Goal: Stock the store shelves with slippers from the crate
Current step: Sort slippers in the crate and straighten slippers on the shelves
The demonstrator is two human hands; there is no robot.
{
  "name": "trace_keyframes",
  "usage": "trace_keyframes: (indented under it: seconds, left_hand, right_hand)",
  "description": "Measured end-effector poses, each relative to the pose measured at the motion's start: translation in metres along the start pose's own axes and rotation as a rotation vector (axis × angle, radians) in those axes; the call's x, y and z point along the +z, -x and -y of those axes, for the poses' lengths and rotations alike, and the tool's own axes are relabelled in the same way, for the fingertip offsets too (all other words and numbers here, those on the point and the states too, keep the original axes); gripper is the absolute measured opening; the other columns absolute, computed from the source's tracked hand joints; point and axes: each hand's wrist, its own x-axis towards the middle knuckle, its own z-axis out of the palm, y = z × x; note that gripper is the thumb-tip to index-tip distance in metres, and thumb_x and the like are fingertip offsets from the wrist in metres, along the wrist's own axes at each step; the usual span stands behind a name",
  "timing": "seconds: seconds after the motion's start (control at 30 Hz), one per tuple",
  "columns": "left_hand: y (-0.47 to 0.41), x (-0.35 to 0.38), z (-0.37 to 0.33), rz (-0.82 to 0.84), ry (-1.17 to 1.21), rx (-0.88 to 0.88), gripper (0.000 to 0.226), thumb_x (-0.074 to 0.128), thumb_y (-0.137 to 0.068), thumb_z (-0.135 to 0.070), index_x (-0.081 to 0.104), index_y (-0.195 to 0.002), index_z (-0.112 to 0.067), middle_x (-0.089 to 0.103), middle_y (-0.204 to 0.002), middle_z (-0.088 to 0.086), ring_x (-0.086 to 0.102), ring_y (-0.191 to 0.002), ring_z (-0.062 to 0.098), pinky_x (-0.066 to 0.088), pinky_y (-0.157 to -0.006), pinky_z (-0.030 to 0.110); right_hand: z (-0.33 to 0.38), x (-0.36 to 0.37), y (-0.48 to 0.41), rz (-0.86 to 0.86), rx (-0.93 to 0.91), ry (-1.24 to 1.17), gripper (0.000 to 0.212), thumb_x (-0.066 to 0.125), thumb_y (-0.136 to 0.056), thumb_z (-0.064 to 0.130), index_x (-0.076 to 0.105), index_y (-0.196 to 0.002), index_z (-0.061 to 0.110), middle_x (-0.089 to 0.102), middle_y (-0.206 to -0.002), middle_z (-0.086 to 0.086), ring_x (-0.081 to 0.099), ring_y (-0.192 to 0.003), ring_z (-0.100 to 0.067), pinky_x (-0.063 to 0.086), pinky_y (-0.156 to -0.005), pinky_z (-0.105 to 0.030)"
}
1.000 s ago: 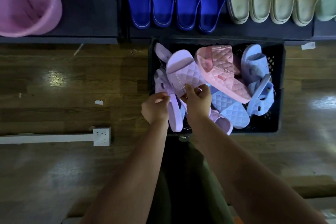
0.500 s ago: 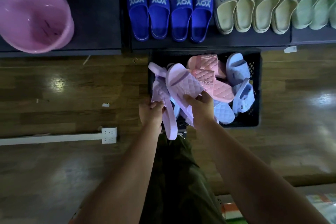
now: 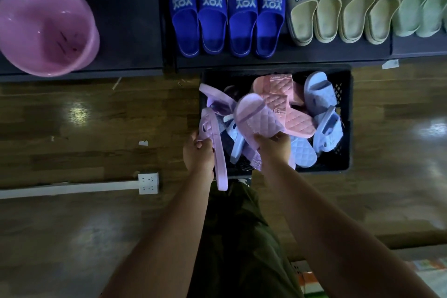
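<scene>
As both forearms are extended to the crate (image 3: 345,150), an edge-on lilac slipper (image 3: 220,172) is gripped by the left hand (image 3: 197,155). A quilted slipper (image 3: 257,120) is grasped by the right hand (image 3: 273,149).

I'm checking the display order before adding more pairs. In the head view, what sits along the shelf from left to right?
Along the shelf: pink basin → four blue slippers → four beige slippers → pale green slippers, cut off at the right edge.
</scene>
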Motion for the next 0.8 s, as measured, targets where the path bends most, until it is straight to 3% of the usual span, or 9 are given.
trace_keyframes:
  seconds: [0.07,0.17,0.3,0.37,0.5,0.63,0.73,0.8]
  left_hand:
    - [-0.009,-0.001,0.004,-0.016,0.017,0.018,0.044,0.055,-0.088,-0.012,0.053,-0.13,-0.023,0.067,-0.098,-0.004,0.065,-0.093,0.019,0.055,-0.085,0.044]
    - [-0.019,0.001,0.008,-0.004,0.014,0.083,0.039,0.054,-0.089,-0.012,0.057,-0.126,-0.023,0.066,-0.093,-0.011,0.063,-0.093,0.013,0.053,-0.087,0.039]
    - [-0.021,0.002,0.004,-0.045,-0.008,0.229,0.016,0.048,-0.093,-0.013,0.062,-0.095,-0.021,0.057,-0.07,-0.01,0.055,-0.07,0.008,0.044,-0.065,0.023]
    - [-0.024,0.0,0.001,-0.107,-0.003,0.26,0.015,0.047,-0.094,-0.017,0.06,-0.088,-0.013,0.054,-0.065,-0.007,0.053,-0.065,0.01,0.04,-0.061,0.022]
    - [-0.028,-0.003,0.002,-0.126,0.047,0.268,0.016,0.05,-0.09,-0.018,0.064,-0.083,-0.021,0.061,-0.068,-0.008,0.055,-0.065,0.005,0.042,-0.061,0.022]
    - [-0.026,-0.003,0.01,-0.033,0.062,0.386,0.033,0.064,-0.086,-0.024,0.054,-0.054,-0.027,0.042,-0.045,-0.011,0.037,-0.049,0.005,0.03,-0.055,0.025]
    - [-0.023,0.0,0.012,0.009,0.082,0.418,0.027,0.07,-0.084,-0.027,0.061,-0.058,-0.026,0.043,-0.046,-0.012,0.038,-0.052,0.007,0.031,-0.058,0.027]
    - [-0.015,0.007,0.01,-0.011,0.088,0.403,0.014,0.072,-0.082,-0.028,0.07,-0.073,-0.017,0.054,-0.05,-0.012,0.048,-0.053,0.007,0.04,-0.058,0.029]
  right_hand:
    - [-0.007,0.003,-0.009,0.006,0.038,0.13,0.036,0.066,-0.078,0.025,0.06,-0.105,0.003,0.065,-0.086,-0.012,0.058,-0.073,-0.026,0.043,-0.06,-0.026]
    - [-0.018,0.01,-0.018,0.051,0.035,0.249,0.034,0.06,-0.083,0.027,0.061,-0.103,-0.001,0.061,-0.073,-0.01,0.062,-0.074,-0.032,0.046,-0.059,-0.032]
    - [-0.038,0.019,-0.025,0.07,0.036,0.313,0.028,0.058,-0.081,0.032,0.061,-0.095,0.008,0.068,-0.077,-0.011,0.067,-0.077,-0.034,0.057,-0.074,-0.043]
    - [-0.044,0.019,-0.028,0.054,0.01,0.327,0.022,0.057,-0.083,0.029,0.059,-0.091,0.009,0.067,-0.077,-0.011,0.064,-0.075,-0.031,0.054,-0.069,-0.039]
    - [-0.048,0.023,-0.036,0.082,-0.048,0.414,0.015,0.055,-0.084,0.021,0.061,-0.092,0.01,0.064,-0.077,-0.007,0.061,-0.077,-0.03,0.039,-0.063,-0.029]
    - [-0.055,0.034,-0.047,0.193,-0.041,0.43,0.015,0.052,-0.077,0.023,0.062,-0.08,0.012,0.071,-0.08,-0.011,0.067,-0.081,-0.034,0.054,-0.071,-0.037]
    - [-0.056,0.036,-0.049,0.178,-0.027,0.324,0.017,0.052,-0.079,0.026,0.06,-0.087,0.014,0.071,-0.088,-0.013,0.068,-0.088,-0.034,0.056,-0.082,-0.044]
    - [-0.044,0.037,-0.041,0.126,-0.103,0.241,0.023,0.056,-0.08,0.036,0.059,-0.092,0.017,0.072,-0.086,-0.008,0.069,-0.084,-0.031,0.056,-0.08,-0.045]
